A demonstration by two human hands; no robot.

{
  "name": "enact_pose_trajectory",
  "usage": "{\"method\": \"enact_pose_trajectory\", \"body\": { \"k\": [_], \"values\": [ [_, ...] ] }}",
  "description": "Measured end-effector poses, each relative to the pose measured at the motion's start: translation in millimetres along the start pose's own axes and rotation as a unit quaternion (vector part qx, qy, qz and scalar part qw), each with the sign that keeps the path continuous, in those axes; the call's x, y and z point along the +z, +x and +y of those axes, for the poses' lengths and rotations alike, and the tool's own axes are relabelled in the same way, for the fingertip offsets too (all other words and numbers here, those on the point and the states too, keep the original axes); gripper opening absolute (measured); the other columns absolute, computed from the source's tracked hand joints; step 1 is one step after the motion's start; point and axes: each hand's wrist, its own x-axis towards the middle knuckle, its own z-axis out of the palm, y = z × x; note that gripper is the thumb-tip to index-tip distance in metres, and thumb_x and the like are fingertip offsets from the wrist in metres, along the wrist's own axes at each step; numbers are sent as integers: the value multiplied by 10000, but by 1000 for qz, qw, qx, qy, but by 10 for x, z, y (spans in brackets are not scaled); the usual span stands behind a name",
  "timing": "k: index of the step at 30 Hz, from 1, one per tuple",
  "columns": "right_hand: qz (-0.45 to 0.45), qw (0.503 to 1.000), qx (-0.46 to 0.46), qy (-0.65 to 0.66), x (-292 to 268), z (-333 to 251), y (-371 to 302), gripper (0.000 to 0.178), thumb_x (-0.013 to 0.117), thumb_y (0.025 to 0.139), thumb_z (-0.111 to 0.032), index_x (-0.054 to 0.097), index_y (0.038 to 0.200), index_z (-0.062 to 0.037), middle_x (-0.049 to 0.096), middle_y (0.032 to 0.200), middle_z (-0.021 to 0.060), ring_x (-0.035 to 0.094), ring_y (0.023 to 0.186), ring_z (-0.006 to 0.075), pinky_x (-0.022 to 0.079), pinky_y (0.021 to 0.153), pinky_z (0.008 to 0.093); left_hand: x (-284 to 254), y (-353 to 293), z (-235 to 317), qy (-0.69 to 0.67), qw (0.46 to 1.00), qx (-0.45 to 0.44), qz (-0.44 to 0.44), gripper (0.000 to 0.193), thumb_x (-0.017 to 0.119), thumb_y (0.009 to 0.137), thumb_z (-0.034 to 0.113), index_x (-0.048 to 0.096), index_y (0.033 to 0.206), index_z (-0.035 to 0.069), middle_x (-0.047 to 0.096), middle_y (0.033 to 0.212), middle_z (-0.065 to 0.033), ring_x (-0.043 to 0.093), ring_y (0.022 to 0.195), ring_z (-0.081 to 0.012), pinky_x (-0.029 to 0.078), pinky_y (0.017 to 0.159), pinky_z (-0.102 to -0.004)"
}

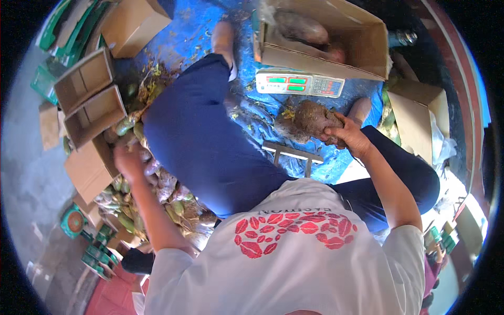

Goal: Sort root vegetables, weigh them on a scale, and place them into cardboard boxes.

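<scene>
My right hand (pixel 346 134) is closed around the end of a large brown, soil-covered tuber (pixel 314 116), held in front of my right knee. Just left of it and partly behind it is another earthy tuber (pixel 290 128). My left hand (pixel 130 157) reaches over the pile of purple and green tubers (pixel 168 186) beside my left leg. Motion smears its fingers, so whether it grips anything is hidden. Ahead of me stands a digital weighing scale (pixel 299 84) with lit green displays. An open cardboard box (pixel 320 56) at the scale's far side contains large reddish-brown tubers (pixel 302 27).
Blue tarp (pixel 194 26) covers the floor ahead. A low metal frame (pixel 292 151) stands between my legs. Open cardboard cartons (pixel 84 84) crowd the left side, near a green dial scale (pixel 73 222). Another carton (pixel 415 115) sits at the right, beyond my knee.
</scene>
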Motion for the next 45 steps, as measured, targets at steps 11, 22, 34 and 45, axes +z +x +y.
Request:
{"method": "enact_pose_trajectory", "body": {
  "k": [11, 22, 34, 45],
  "values": [
    [-70, 988, -36, 131, 2, 137, -397, 743, 665, 677, -173, 250, 1277, -34, 574, 829, 122, 588, 623, 183, 419, 411, 227, -1228, -662, 2415, -373, 818, 219, -379, 190, 595, 747, 106, 598, 921, 32, 605, 843, -52, 549, 746, -129, 443, 688, -267],
    [-133, 981, -61, 131, -7, 344, -281, 718, 690, 656, -201, 345, 1248, 13, 535, 1045, 108, 541, 907, 170, 462, 775, 284, -109, -1448, 2761, -462, 709, 153, -511, 109, 620, 738, 22, 562, 829, 6, 565, 741, -24, 514, 663, -85, 432, 596, -217],
    [-132, 976, -110, 131, 19, 402, -210, 727, 688, 662, -207, 336, 1251, 34, 542, 1051, 128, 552, 909, 177, 466, 772, 280, -180, -1470, 2685, -527, 647, -30, -551, 108, 593, 685, -25, 559, 787, -16, 565, 705, -49, 536, 634, -120, 443, 599, -248],
    [-246, 942, 48, 223, 26, 504, -93, 466, 571, 744, -400, 512, 1014, -24, 588, 779, 93, 579, 582, 165, 389, 350, 195, -89, -1434, 2641, -427, 760, 191, -451, 116, 628, 661, 40, 572, 760, 16, 576, 669, -23, 498, 614, -57, 416, 555, -222]
  ]
}}
